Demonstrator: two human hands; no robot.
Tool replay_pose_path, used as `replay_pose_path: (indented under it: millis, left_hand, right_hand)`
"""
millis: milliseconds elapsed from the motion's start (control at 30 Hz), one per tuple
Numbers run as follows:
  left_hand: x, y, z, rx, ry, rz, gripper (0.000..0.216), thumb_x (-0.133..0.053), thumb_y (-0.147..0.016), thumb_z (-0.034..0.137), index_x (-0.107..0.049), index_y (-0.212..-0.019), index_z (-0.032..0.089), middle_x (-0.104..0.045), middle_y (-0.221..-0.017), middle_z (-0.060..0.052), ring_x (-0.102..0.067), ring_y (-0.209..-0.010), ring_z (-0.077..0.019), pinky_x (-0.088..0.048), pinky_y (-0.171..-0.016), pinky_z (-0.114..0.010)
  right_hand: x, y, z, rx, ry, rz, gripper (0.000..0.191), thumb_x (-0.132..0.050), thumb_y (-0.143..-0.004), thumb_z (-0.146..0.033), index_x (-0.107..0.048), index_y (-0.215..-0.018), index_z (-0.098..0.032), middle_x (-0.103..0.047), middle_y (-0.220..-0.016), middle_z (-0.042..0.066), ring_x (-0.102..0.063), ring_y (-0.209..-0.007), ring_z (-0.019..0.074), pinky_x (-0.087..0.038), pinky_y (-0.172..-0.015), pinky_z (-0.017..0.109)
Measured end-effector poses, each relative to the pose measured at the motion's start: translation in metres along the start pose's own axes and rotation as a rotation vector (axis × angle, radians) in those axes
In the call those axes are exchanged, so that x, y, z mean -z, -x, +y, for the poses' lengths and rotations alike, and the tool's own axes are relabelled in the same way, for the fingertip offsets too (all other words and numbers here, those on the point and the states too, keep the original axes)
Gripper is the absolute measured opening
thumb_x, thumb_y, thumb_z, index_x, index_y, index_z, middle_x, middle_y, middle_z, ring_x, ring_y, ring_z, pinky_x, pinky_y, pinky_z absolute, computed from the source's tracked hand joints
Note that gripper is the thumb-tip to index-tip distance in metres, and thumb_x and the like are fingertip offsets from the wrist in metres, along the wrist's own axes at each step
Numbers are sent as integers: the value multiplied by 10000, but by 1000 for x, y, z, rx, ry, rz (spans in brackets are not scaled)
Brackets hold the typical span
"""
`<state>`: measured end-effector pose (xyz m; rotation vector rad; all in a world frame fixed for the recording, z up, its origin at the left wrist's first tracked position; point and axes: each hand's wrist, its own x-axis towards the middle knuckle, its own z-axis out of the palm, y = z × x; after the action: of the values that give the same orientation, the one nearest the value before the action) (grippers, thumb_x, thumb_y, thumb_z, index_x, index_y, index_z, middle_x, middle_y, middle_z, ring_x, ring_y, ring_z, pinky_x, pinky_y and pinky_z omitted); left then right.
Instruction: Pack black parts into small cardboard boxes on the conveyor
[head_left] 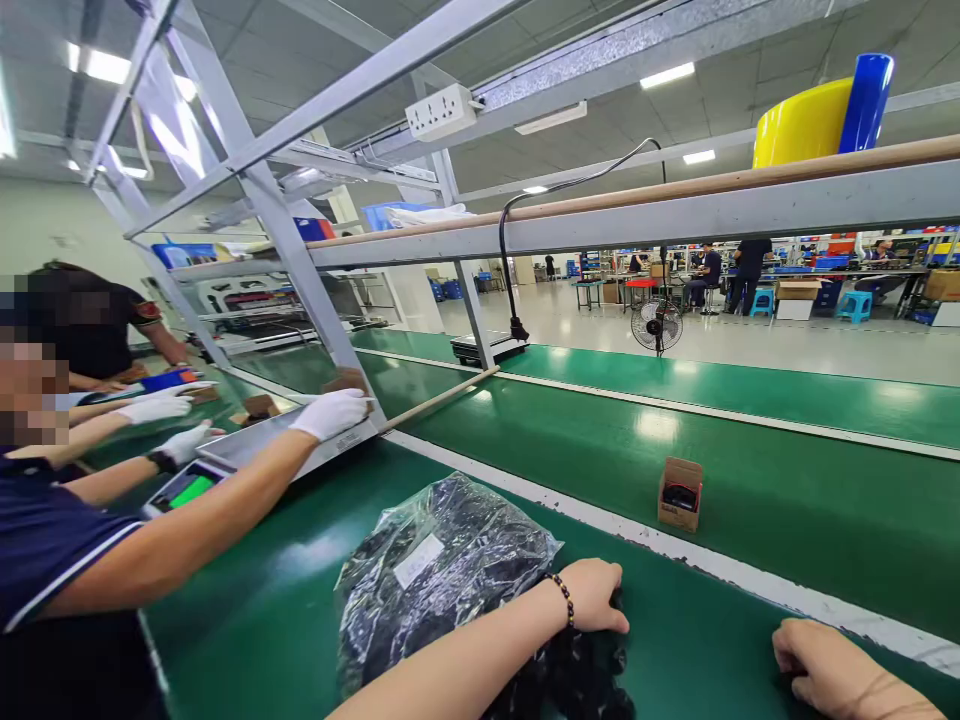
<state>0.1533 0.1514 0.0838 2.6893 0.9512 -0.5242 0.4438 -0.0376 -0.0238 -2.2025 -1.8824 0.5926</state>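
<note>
My left hand, with a beaded bracelet at its wrist, reaches over a loose heap of small black parts. Its fingers curl down, and something black shows between thumb and fingers; the kind is too unclear to name. Beside that forearm lies a clear plastic bag full of black pieces, with a white label. Farther right, my right hand rests low over the green bench with fingers curled inward. Whatever it may hold is hidden beneath it.
A small open carton with a black item inside stands on the green conveyor. At left, a co-worker's gloved hand touches a slanted metal tray. Frame posts and a shelf rise above the line.
</note>
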Motion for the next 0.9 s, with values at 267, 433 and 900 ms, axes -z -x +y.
replay_pose_path:
  millis: [267, 433, 900]
  left_hand:
    - [0, 4, 14, -38, -15, 24, 222, -490, -769, 149, -693, -825, 221, -737, -902, -32, -673, -886, -208, -515, -794, -282]
    - [-1, 9, 15, -46, -41, -9, 174, -539, -701, 125, -674, -747, 226, -737, -852, -30, -677, -869, -238, -521, -778, -314]
    - [2, -6, 13, -30, 15, -59, 174, -489, -631, 45, -564, -608, 200, -742, -814, -59, -696, -832, -270, -487, -678, -301]
  right_hand:
    - [7, 4, -10, 38, 56, 3, 281, -460, -548, -16, -590, -710, -206, -661, -793, 7, -590, -754, 195, -374, -618, 275]
    - [31, 11, -35, 0, 78, -36, 286, -491, -578, -12, -637, -736, -201, -683, -831, 30, -603, -793, 216, -389, -637, 275]
    - [175, 38, 18, -219, 416, 349, 192, -491, -781, -43, -636, -826, -161, -625, -893, 71, -546, -872, 224, -335, -709, 292]
